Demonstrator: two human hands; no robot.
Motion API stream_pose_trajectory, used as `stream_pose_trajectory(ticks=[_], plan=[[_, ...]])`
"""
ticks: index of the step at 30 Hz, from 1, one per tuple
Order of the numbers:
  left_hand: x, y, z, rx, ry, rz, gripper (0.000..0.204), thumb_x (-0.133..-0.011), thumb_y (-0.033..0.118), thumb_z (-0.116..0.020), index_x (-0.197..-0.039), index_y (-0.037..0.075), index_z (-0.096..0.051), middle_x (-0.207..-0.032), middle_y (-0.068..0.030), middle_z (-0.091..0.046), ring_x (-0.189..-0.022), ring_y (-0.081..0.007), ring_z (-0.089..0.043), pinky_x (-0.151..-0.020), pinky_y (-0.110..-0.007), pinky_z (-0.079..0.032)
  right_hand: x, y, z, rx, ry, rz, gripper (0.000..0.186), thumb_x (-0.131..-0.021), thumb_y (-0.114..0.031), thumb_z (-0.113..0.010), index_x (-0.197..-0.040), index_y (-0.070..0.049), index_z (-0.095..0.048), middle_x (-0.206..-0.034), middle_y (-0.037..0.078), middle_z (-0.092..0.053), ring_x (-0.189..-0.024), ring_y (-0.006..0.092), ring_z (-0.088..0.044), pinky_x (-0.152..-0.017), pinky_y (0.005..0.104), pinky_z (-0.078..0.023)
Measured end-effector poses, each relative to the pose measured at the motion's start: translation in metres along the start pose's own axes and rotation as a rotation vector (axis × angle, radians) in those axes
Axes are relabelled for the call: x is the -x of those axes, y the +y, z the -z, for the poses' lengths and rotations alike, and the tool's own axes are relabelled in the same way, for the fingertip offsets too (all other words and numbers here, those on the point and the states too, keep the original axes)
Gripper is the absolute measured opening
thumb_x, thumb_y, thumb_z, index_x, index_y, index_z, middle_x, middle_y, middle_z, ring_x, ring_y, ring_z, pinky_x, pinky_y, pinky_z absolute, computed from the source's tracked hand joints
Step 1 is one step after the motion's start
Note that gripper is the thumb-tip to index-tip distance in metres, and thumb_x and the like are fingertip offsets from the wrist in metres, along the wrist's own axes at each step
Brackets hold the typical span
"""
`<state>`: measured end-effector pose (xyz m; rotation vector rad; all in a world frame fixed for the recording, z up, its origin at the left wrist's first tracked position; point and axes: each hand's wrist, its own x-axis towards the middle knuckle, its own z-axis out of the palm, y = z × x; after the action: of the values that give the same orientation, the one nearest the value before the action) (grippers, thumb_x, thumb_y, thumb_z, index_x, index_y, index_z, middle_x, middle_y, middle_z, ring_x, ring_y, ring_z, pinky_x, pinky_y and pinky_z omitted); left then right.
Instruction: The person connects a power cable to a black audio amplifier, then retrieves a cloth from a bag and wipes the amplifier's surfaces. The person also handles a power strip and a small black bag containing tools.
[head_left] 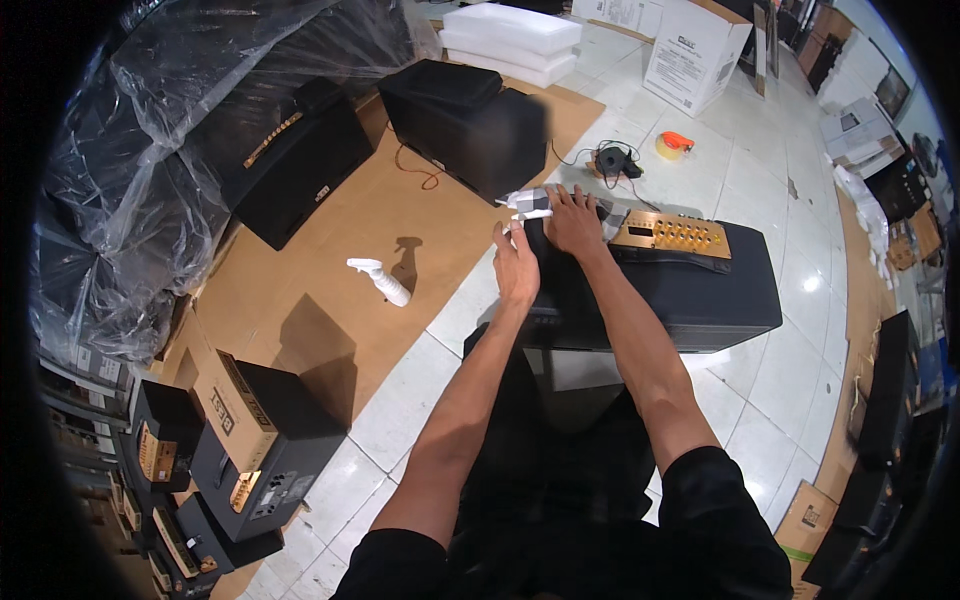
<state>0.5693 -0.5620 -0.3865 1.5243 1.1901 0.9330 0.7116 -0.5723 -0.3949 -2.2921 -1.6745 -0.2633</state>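
Observation:
A black box-shaped speaker lies in front of me, with a gold control panel full of knobs and a black strap handle on its top. My right hand rests flat, fingers extended, over a grey-and-white checked cloth at the speaker's far left part. The cloth also shows beyond the fingers, on the side toward the panel. Close by on the left, my left hand is raised at the speaker's edge, fingers apart. Its fingertips are near a white end of the cloth; contact is unclear.
A white spray bottle stands on brown cardboard at left. Other black speakers stand beyond, beside clear plastic sheeting. An orange tape dispenser and a black corded device lie on the tiles. Another speaker is at lower left.

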Motion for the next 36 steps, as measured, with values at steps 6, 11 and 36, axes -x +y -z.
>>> stream_pose_trajectory(ticks=[6,11,36], plan=[[0.000,-0.024,0.005,0.114,0.021,-0.015,0.065,-0.100,0.049,-0.024,-0.138,-0.003,-0.033,-0.123,-0.0343,-0.052,-0.118,-0.0466,-0.049,-0.100,-0.045,-0.036,0.105,-0.039,0.031,-0.069,-0.082,0.219,0.064,-0.081,-0.021,-0.056,-0.139,0.000,-0.039,-0.147,0.017,-0.036,-0.137,0.0371,-0.030,-0.113,0.0484,-0.024],[-0.008,-0.033,0.007,0.237,0.022,-0.055,0.064,-0.101,0.046,-0.024,-0.136,-0.006,-0.034,-0.125,-0.0297,-0.052,-0.119,-0.0390,-0.050,-0.102,-0.041,-0.035,0.186,-0.020,0.077,-0.019,-0.241,0.232,0.070,-0.075,-0.013,-0.051,-0.143,-0.002,-0.036,-0.152,0.014,-0.030,-0.143,0.0314,-0.020,-0.118,0.0443,-0.012],[0.210,-0.131,0.202,-0.425,-0.372,0.137,0.031,-0.091,0.014,-0.060,-0.117,-0.003,-0.061,-0.110,-0.0193,-0.067,-0.092,-0.0240,-0.068,-0.079,-0.030,-0.053,0.152,-0.122,-0.008,0.009,0.295,0.183,0.045,-0.084,-0.012,-0.048,-0.126,0.002,-0.054,-0.137,0.015,-0.047,-0.133,0.0355,-0.036,-0.113,0.0450,-0.026]])
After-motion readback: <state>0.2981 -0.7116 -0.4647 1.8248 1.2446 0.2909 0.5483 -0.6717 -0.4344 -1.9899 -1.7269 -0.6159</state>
